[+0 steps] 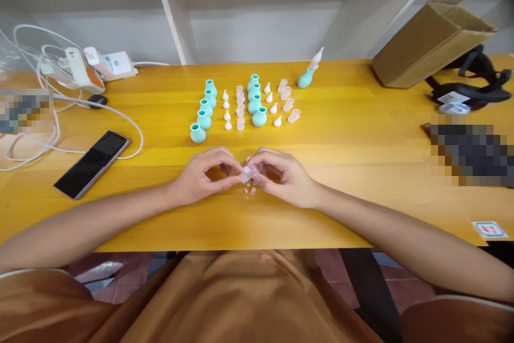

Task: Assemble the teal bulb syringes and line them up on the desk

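Note:
Near the front of the table, my left hand (pixel 206 176) and my right hand (pixel 287 178) pinch one small clear plastic cup-like piece (pixel 246 174) between them. Its exact shape is partly hidden by the fingertips. Just under the hands lie several tiny translucent bits (pixel 252 191). Beyond them stand two columns of teal bulbs (pixel 197 133) with open necks. Beside these run columns of white pointed tips (pixel 227 124) and clear pinkish cups (pixel 240 124). At the back right of the rows leans an assembled teal bulb with a clear, pointed top (pixel 305 78), apparently a nasal aspirator.
To the left lie a dark phone (pixel 92 164), white cables (pixel 138 134) and a power strip with chargers (pixel 116 65). An open cardboard box (pixel 421 46), black straps (pixel 474 91) and a blurred dark object (pixel 469 153) sit on the right. White shelving (pixel 261 32) rises behind the table.

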A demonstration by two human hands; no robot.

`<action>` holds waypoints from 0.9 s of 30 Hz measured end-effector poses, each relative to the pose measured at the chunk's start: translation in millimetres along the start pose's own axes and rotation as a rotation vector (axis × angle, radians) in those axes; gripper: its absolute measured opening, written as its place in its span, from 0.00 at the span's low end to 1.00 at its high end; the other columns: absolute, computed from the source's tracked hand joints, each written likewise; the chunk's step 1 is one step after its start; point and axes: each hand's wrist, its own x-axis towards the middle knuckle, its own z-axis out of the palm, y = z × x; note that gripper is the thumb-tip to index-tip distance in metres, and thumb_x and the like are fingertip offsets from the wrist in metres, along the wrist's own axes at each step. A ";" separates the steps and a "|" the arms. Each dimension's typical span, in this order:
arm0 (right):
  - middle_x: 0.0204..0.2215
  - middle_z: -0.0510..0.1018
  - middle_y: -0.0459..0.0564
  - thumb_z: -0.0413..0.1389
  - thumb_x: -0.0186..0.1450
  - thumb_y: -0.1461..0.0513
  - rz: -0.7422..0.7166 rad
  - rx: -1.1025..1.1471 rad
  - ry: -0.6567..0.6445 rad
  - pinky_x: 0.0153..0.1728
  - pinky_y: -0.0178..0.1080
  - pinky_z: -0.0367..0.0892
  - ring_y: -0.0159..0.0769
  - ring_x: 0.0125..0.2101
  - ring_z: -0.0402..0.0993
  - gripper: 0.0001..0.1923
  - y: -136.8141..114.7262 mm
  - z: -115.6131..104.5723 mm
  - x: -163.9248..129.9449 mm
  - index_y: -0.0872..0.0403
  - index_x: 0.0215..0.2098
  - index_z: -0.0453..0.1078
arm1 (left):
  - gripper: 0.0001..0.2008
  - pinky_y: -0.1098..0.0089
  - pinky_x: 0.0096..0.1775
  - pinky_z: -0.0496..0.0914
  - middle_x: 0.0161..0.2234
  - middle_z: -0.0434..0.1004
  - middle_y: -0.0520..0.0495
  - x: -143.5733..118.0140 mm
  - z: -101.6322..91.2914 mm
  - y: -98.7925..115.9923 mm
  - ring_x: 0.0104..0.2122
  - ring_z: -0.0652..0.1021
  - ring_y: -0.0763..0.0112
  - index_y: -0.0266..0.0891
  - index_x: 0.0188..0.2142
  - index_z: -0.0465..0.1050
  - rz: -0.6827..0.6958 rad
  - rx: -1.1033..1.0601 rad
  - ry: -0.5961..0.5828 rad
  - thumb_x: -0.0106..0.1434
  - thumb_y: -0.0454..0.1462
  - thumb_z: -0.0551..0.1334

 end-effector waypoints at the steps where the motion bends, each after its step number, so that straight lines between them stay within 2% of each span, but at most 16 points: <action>1: 0.39 0.79 0.49 0.61 0.74 0.63 0.005 0.003 0.000 0.33 0.35 0.72 0.32 0.32 0.75 0.06 0.3 0.0 -0.1 0.52 0.49 0.77 | 0.06 0.71 0.39 0.77 0.38 0.85 0.47 0.7 -0.3 1.2 0.36 0.82 0.71 0.42 0.46 0.83 0.014 0.032 0.003 0.70 0.36 0.73; 11: 0.39 0.79 0.49 0.60 0.75 0.62 0.028 0.002 -0.025 0.33 0.35 0.72 0.32 0.32 0.76 0.06 -0.4 -0.6 -0.8 0.52 0.50 0.76 | 0.05 0.72 0.38 0.77 0.39 0.86 0.47 1.2 0.6 4.0 0.36 0.83 0.71 0.42 0.47 0.82 0.072 0.103 0.003 0.72 0.36 0.70; 27: 0.39 0.80 0.50 0.61 0.75 0.62 0.009 -0.020 -0.019 0.32 0.35 0.72 0.32 0.32 0.76 0.06 0.5 -0.2 -1.1 0.51 0.50 0.77 | 0.05 0.72 0.38 0.77 0.38 0.86 0.47 1.0 -0.2 4.7 0.37 0.83 0.70 0.43 0.47 0.83 0.056 0.101 -0.011 0.73 0.36 0.69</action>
